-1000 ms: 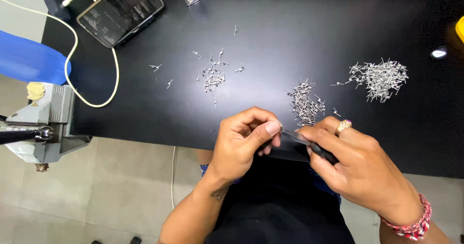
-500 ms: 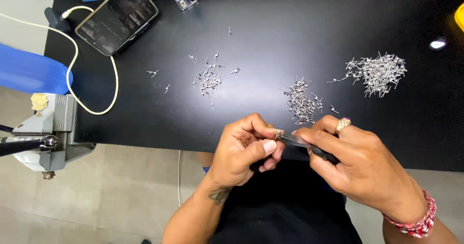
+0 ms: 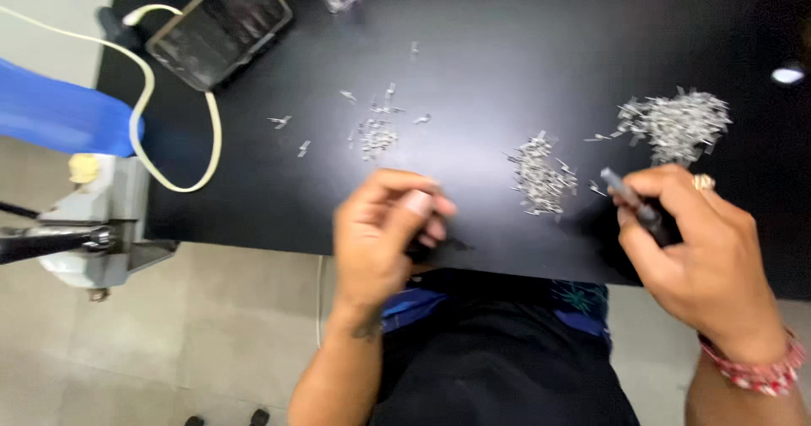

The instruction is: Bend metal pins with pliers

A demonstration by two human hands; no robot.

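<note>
1. Right hand grips a dark slim tool, tip pointing up-left, near the middle pile of small metal pieces.
2. Left hand curled at the black bench edge, fingertips pinched together (what's pinched is too blurred to tell).
3. Hands well apart.
4. Bigger pile at right; phone at top left.

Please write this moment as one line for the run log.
left hand: fingers curled, contents unclear | right hand: holds dark tool | table: three pin piles
</note>
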